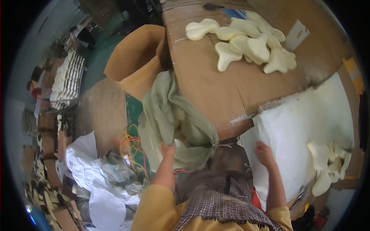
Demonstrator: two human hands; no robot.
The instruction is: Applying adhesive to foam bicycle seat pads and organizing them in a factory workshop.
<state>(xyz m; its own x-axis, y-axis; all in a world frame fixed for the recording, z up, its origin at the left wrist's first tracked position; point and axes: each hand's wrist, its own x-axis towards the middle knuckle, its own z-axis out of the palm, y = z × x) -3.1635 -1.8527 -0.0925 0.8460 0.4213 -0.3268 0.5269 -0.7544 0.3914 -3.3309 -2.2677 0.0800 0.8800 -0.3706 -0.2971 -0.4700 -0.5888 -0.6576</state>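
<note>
Item: my left hand (167,149) closed on the green mesh sack (173,123), holding its mouth up; my right hand (264,153) flat, fingers spread, steadying the white foam sheet (304,127) beside it.

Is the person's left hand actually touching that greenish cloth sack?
Touching. The head view shows the left hand with its fingers closed on a fold of the green sack, no gap between them. The right hand rests on the white foam sheet.

Mustard-yellow short sleeves (154,206) up top, a brown-and-white checked apron (223,200) over the front, forearms bare below.
</note>
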